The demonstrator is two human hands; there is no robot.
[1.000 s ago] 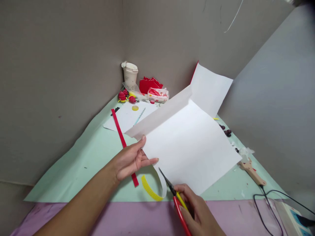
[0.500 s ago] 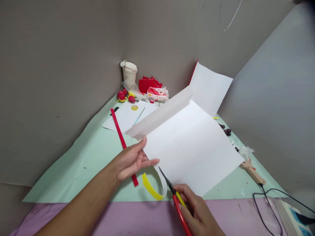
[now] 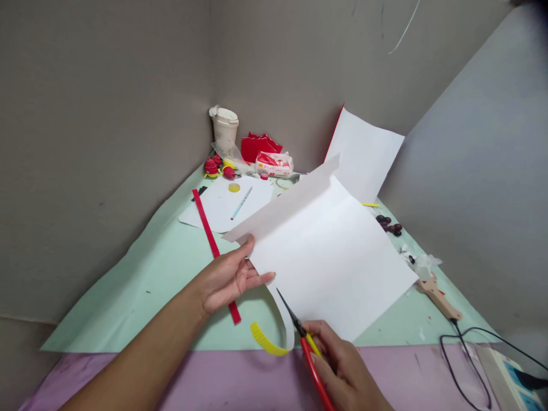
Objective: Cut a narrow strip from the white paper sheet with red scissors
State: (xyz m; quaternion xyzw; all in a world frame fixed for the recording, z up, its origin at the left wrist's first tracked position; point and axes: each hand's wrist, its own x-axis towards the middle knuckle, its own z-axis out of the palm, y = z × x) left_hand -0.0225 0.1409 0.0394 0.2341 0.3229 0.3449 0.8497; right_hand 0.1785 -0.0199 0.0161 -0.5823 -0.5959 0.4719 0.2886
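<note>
My left hand grips the left edge of a large white sheet, thumb on top and fingers beneath. The sheet is folded along its far side and held tilted above the table. In my right hand are scissors with red and yellow handles, their dark blades pointing up and left at the sheet's near edge. From that edge curls a narrow strip, white on one face and yellow with ridges on the other. A flat red strip lies behind my left hand, partly covered by it.
A lidded white cup, a tissue pack and red pieces stand at the back. A pen lies on white paper. Another sheet leans on the wall. At right are a glue gun, its cable and a power strip.
The curled strip hangs slightly longer, its yellow end lower and further right. The white sheet has shifted a little. My hands stay in nearly the same place.
</note>
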